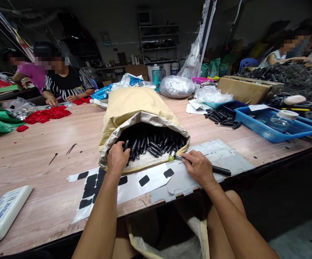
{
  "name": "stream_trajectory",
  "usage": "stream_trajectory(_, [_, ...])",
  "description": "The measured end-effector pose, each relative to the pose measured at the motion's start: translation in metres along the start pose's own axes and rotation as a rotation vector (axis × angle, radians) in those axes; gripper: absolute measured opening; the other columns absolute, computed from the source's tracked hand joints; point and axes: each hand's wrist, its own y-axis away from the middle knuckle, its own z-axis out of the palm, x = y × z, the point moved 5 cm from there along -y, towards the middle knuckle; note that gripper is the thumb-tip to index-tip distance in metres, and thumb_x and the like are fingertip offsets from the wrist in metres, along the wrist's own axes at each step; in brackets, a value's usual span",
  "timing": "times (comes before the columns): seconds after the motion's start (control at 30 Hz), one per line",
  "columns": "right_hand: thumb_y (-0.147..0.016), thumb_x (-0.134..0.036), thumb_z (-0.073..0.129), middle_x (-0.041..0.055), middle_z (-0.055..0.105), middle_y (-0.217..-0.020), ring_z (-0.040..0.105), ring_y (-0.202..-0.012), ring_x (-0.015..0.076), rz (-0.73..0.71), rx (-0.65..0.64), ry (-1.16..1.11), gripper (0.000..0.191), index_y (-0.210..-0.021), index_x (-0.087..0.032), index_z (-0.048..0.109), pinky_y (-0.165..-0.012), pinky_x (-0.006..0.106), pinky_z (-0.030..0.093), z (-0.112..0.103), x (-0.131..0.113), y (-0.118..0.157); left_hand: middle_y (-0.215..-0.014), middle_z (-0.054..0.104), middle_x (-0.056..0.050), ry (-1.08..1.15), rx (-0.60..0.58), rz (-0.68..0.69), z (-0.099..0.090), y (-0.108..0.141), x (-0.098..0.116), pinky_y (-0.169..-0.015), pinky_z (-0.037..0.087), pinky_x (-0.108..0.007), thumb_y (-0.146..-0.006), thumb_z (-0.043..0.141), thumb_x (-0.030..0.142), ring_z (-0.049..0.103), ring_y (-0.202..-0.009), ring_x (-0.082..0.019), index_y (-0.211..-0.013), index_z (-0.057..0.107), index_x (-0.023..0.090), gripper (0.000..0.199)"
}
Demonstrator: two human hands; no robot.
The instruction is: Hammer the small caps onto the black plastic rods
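A tan woven sack lies on its side, its mouth facing me, with many slim black cylindrical parts inside. My left hand reaches into the left of the opening, thumb and fingers curled around a black part at the near edge of the pile. My right hand is closed over the metal shaft of a small hammer. Its yellow-green head points left by the sack's lip, and the black grip sticks out to the right. Below lies a grey board.
White backing sheets with black stickers lie before the sack. A white scale-like device sits left. On the right are a blue tray and loose black parts. Co-workers sit across the table near red pieces. Another open sack is below the edge.
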Motion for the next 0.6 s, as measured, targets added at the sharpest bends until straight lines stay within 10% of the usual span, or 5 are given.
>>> stream_trajectory(0.23, [-0.091,-0.024,0.06,0.0015,0.067,-0.089,0.055,-0.088,0.0191,-0.005,0.002,0.01,0.021,-0.106,-0.03,0.074,-0.075,0.03,0.037,0.001,0.001,0.0,-0.085,0.069,-0.001,0.793,-0.269,0.092,0.007,0.074,0.037,-0.07,0.049,-0.028,-0.077,0.075,0.043,0.063,-0.076,-0.018,-0.099,0.065,0.021,0.033])
stream_trajectory(0.6, [-0.091,-0.024,0.059,0.0023,0.066,-0.091,0.054,-0.089,0.0198,-0.015,0.005,0.025,0.021,-0.107,-0.028,0.073,-0.078,0.03,0.037,-0.001,-0.002,0.0,-0.093,0.069,-0.002,0.436,-0.225,0.325,0.032,0.121,0.036,-0.086,0.045,-0.04,-0.078,0.077,0.029,0.056,-0.094,-0.025,-0.089,0.07,0.024,0.013])
